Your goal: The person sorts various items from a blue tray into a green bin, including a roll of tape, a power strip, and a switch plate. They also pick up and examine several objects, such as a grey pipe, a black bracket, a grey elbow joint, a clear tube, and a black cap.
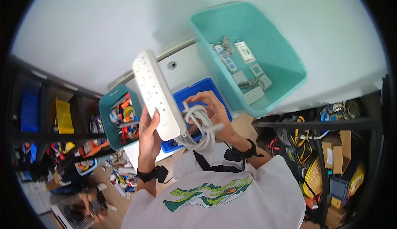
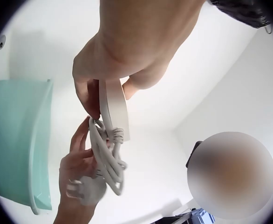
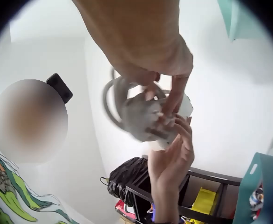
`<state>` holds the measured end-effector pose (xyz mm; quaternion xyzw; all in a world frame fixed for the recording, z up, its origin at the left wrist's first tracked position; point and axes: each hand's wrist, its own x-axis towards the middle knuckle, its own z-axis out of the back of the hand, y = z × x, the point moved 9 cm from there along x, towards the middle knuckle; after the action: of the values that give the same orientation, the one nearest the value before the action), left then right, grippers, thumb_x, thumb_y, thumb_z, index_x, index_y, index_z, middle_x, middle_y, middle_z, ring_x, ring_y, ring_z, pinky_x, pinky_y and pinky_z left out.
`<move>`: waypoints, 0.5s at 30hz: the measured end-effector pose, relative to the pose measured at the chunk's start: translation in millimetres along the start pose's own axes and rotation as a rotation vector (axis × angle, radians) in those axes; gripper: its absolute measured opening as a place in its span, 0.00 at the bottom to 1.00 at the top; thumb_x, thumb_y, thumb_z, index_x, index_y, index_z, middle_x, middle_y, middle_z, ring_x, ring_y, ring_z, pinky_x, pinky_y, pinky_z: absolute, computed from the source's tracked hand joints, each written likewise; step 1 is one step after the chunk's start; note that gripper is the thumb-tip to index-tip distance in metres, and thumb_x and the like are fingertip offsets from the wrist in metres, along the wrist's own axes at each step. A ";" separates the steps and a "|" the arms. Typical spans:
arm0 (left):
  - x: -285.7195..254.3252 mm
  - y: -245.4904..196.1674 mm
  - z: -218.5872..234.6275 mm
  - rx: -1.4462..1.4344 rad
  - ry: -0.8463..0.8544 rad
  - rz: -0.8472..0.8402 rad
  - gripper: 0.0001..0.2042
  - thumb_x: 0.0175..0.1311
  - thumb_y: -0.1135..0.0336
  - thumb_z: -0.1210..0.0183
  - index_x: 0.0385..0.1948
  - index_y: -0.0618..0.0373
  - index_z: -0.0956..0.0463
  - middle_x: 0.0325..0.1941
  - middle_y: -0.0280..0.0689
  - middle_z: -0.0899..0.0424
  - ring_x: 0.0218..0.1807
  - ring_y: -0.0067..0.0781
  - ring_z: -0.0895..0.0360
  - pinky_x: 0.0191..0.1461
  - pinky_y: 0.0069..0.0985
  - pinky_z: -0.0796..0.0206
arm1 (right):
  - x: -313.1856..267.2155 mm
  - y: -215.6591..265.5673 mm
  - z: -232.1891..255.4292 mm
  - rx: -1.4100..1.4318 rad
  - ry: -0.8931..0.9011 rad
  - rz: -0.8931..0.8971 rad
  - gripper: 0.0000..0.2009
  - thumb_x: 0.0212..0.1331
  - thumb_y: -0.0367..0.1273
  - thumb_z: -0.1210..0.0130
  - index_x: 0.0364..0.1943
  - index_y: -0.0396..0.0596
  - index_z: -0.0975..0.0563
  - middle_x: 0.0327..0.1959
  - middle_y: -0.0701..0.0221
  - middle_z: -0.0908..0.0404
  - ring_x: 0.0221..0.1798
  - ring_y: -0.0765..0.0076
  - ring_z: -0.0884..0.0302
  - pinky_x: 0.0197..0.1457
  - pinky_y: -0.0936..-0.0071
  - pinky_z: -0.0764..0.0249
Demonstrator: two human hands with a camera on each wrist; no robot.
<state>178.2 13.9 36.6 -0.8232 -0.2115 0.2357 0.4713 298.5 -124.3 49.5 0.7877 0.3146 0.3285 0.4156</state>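
Observation:
A long white power strip (image 1: 155,92) is gripped by my left hand (image 1: 149,132), thumb on its socket face and fingers behind. Its grey-white cable (image 1: 200,123) is bundled in loops at the strip's lower end. My right hand (image 1: 215,113) holds the coils with curled fingers. In the left wrist view the plug (image 2: 87,189) hangs in front of my right hand (image 2: 76,172), and the strip (image 2: 113,105) appears edge-on. The right wrist view shows the coils (image 3: 132,109) blurred between both hands.
A large teal bin (image 1: 285,51) at the right holds several power strips and sockets. Behind my hands lies a blue tray (image 1: 209,84). A smaller teal bin (image 1: 108,123) with tools stands at the left. Shelves flank both sides; a person (image 1: 89,204) sits at lower left.

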 end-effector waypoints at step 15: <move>30.3 7.9 -95.1 0.215 0.241 -0.124 0.42 0.62 0.63 0.32 0.74 0.65 0.46 0.65 0.44 0.24 0.63 0.33 0.23 0.66 0.30 0.32 | -45.6 55.4 50.8 0.535 -0.052 -0.489 0.31 0.78 0.51 0.67 0.72 0.40 0.38 0.69 0.55 0.29 0.64 0.60 0.23 0.73 0.60 0.30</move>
<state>259.3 -36.8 66.3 -0.7758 -0.1775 0.1270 0.5921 323.6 -207.4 63.2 0.7782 0.5578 0.1053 0.2688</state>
